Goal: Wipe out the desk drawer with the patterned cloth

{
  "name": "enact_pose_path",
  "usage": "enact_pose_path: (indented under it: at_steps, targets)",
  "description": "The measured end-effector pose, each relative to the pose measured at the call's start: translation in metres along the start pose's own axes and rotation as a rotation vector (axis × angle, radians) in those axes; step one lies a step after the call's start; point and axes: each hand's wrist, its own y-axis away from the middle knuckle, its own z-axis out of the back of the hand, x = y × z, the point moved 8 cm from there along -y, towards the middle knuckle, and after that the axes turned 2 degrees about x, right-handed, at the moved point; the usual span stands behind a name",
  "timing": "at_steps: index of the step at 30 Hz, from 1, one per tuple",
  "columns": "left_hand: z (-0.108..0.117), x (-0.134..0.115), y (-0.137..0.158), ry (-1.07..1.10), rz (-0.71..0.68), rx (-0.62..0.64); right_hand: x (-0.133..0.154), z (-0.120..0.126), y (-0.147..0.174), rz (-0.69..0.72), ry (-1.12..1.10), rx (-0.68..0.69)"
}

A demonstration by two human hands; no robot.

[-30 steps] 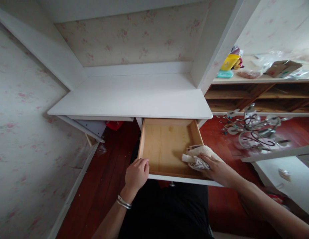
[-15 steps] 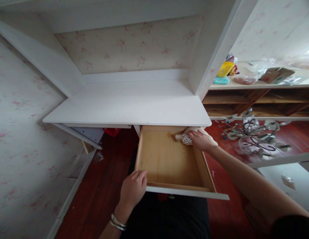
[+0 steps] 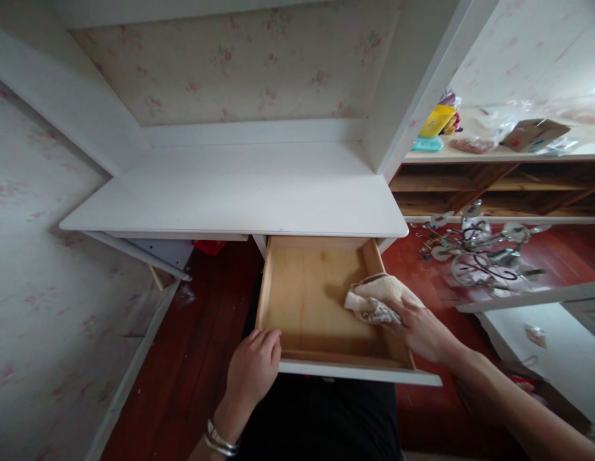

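Note:
A wooden drawer (image 3: 307,301) with a white front is pulled out from under the white desk (image 3: 249,192). My left hand (image 3: 255,362) is closed over the drawer's front left corner, its fingers curled on the rim. In my right hand (image 3: 425,330) is a cream cloth (image 3: 386,293) with a patterned patch, bunched up and held over the drawer's right side. Part of the right wall is hidden behind the cloth and hand. Bare wood shows across the drawer's bottom.
A chandelier (image 3: 489,246) lies on the red wooden floor (image 3: 192,346) at the right. Behind it, a low shelf unit (image 3: 451,184) carries a yellow container (image 3: 436,120), plastic bags and a cardboard box (image 3: 535,134). Floral wallpaper covers the left wall (image 3: 48,301).
My right hand has moved the cloth from the drawer's back right corner toward me along the right side. My left hand keeps its place on the front corner. The view has shifted slightly.

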Motion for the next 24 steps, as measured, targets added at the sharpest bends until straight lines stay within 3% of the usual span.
enact_pose_path:
  at_steps: [5,10,14,19,21,24]
  targets:
    - [0.012,-0.001,0.003,0.034,-0.018,-0.222,0.017,-0.008,0.057,-0.164,-0.285,0.148]
    - [0.027,0.007,0.008,0.209,0.016,-0.432,0.065,-0.009,0.038,-0.208,-0.255,0.199]
    - [0.036,0.014,0.020,0.210,0.114,-0.613,0.158,-0.019,-0.002,-0.002,-0.405,0.247]
    - [0.050,0.027,0.042,0.305,0.188,-0.851,0.264,-0.026,-0.044,0.240,-0.566,0.104]
    - [0.058,0.037,0.054,0.321,0.245,-0.947,0.287,-0.026,-0.056,0.346,-0.597,0.032]
    - [0.061,0.048,0.070,0.301,0.318,-1.000,0.301,-0.031,-0.072,0.424,-0.553,-0.002]
